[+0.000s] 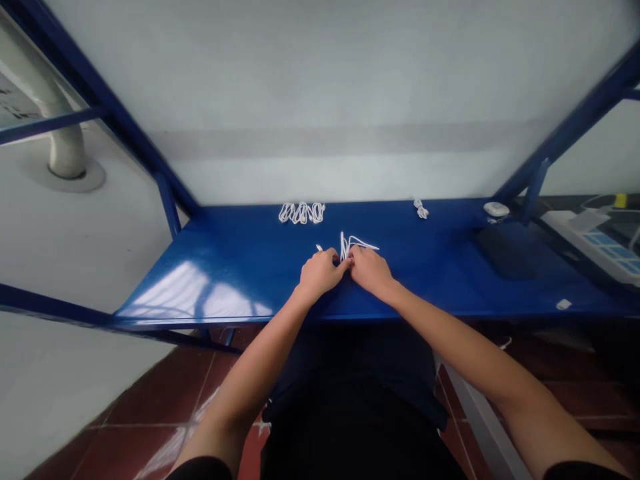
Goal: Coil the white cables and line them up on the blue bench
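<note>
Near the middle of the blue table's front part, my left hand [321,270] and my right hand [367,267] meet over a white cable [343,245]. The fingers of both are closed on it, thumbs almost touching. Loops of the cable stick up between the hands and spread a little to the right, and a white end shows above my left hand. Farther back lie several coiled white cables [302,213] in a row. One more bundled white cable [421,209] rests at the back right.
The blue table [240,247] has a white round object [496,209] and a dark flat pad [505,253] on its right. A small white piece [563,305] lies near the front right edge. Beyond the right end is a white power strip [595,240]. Blue frame bars rise at both sides.
</note>
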Demonstrator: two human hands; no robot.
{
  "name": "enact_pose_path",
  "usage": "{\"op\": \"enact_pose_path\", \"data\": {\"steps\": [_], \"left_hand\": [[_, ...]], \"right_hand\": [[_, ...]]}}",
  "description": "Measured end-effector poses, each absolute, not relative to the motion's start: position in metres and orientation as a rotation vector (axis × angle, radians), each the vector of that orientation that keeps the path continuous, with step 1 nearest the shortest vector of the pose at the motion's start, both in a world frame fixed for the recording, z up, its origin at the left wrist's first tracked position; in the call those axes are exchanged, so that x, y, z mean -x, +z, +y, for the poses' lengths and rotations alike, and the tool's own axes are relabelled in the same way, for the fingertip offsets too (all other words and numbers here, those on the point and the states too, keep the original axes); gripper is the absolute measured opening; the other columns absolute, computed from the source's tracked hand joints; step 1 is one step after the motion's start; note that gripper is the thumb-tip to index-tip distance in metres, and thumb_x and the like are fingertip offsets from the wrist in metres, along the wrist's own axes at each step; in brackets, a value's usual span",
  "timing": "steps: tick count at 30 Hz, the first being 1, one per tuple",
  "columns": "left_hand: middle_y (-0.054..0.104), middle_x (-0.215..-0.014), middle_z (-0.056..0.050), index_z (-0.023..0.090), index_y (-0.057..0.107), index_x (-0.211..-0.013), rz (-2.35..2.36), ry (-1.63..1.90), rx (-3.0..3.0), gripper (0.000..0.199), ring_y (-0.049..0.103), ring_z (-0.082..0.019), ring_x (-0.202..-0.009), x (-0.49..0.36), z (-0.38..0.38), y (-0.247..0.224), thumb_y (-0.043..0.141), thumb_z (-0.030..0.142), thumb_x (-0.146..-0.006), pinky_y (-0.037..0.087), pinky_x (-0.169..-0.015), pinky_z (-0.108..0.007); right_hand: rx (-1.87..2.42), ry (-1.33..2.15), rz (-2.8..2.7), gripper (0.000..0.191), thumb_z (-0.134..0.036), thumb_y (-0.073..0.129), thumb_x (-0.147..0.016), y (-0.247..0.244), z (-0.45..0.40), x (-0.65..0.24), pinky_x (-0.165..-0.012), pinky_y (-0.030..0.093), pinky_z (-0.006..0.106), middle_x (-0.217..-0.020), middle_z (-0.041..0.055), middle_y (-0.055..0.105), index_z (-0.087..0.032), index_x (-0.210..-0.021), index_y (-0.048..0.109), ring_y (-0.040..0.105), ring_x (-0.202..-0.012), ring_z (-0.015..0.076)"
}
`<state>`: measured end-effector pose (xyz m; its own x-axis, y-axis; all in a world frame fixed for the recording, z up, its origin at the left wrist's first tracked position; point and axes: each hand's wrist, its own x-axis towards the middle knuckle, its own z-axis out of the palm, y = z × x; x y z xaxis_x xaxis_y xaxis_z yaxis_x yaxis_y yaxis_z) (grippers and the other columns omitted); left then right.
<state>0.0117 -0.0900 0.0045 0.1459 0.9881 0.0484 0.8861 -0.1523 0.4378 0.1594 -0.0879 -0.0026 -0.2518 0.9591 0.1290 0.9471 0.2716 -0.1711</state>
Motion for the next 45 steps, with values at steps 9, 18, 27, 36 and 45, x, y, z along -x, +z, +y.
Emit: {"op": "enact_pose_path", "data": {"steps": [9,18,27,36,45], "left_hand": [[0.071,-0.091,-0.009,0.023,0.065,-0.085,1.907,0.351,-2.085,0.020,0.067,-0.027,-0.087,0.003,-0.076,0.006,0.050,0.036,-0.088,0.048,-0.071,-0.033],[0.070,-0.092,-0.011,0.021,0.063,-0.092,1.898,0.273,-2.145,0.021,0.067,-0.029,-0.088,0.003,-0.076,0.011,0.046,0.034,-0.090,0.049,-0.073,-0.035],[0.069,-0.098,-0.015,0.018,0.056,-0.108,1.927,0.244,-2.228,0.026,0.067,-0.032,-0.091,-0.016,-0.075,0.008,0.041,0.031,-0.092,0.049,-0.075,-0.039],[0.069,-0.101,-0.017,0.016,0.058,-0.107,1.856,0.214,-2.258,0.047,0.068,-0.032,-0.094,-0.039,-0.070,0.010,0.031,0.053,-0.095,0.049,-0.078,-0.039],[0.063,-0.108,-0.017,0.013,0.050,-0.121,1.727,0.047,-2.536,0.034,0.067,-0.028,-0.095,-0.031,-0.063,0.007,0.033,0.030,-0.097,0.049,-0.080,-0.037]], "right_hand": [[1.761,-0.041,-2.229,0.021,-0.035,0.049,-0.093,-0.010,-0.100,-0.194,-0.075,0.045,0.033,-0.087,0.0115,0.066,-0.017,-0.086,0.057,0.060,-0.089,0.0258],[1.605,-0.203,-2.120,0.051,-0.032,0.054,-0.088,-0.019,-0.083,-0.228,-0.080,0.048,0.043,-0.117,0.0216,0.054,-0.008,-0.132,0.045,0.053,-0.101,0.0333],[1.254,-0.200,-2.555,0.031,-0.024,0.039,-0.097,-0.014,-0.080,-0.217,-0.085,0.046,0.041,-0.107,0.0172,0.060,-0.012,-0.107,0.066,0.051,-0.092,0.0273],[1.040,-0.036,-2.605,0.034,-0.029,0.043,-0.094,-0.016,-0.082,-0.198,-0.098,0.044,0.051,-0.111,0.0208,0.059,-0.007,-0.111,0.063,0.049,-0.112,0.0340],[0.983,0.038,-2.522,0.030,-0.022,0.042,-0.095,-0.020,-0.076,-0.230,-0.099,0.048,0.048,-0.117,0.0134,0.062,-0.017,-0.117,0.063,0.056,-0.111,0.0276]]}}
